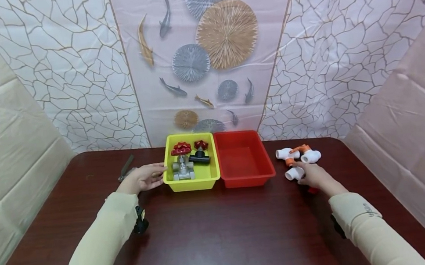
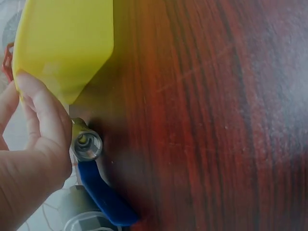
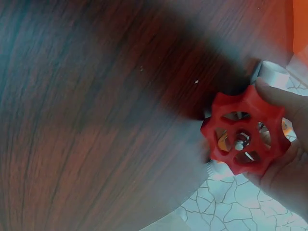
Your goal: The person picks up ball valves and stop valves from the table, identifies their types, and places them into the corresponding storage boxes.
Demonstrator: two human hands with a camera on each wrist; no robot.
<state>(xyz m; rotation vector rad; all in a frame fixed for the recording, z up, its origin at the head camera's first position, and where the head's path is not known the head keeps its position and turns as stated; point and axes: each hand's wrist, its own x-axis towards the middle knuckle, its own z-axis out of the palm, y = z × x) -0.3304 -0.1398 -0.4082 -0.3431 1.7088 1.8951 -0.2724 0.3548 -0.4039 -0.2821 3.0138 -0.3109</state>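
Observation:
At the left rim of a yellow bin (image 1: 193, 185) is my left hand (image 1: 146, 177), its thumb and fingers pinching the edge. Inside that bin lie a metal valve (image 1: 182, 167) with a red handwheel and a black valve (image 1: 199, 156) with a dark red one. On the right, my right hand (image 1: 313, 176) grips a white valve (image 1: 294, 173). Its red handwheel (image 3: 248, 132) faces the right wrist camera, largely hiding the body. Close beyond that hand are two white valves with orange handles, one on the left (image 1: 287, 154) and one on the right (image 1: 311, 156).
A red bin (image 1: 242, 163) adjoins the yellow one. Beside my left hand, a valve with a blue lever (image 2: 103, 192) and other metal fittings (image 2: 86, 219) lie on the dark wooden table (image 1: 225, 237). Patterned cloth (image 1: 86, 77) hangs behind the table's back edge.

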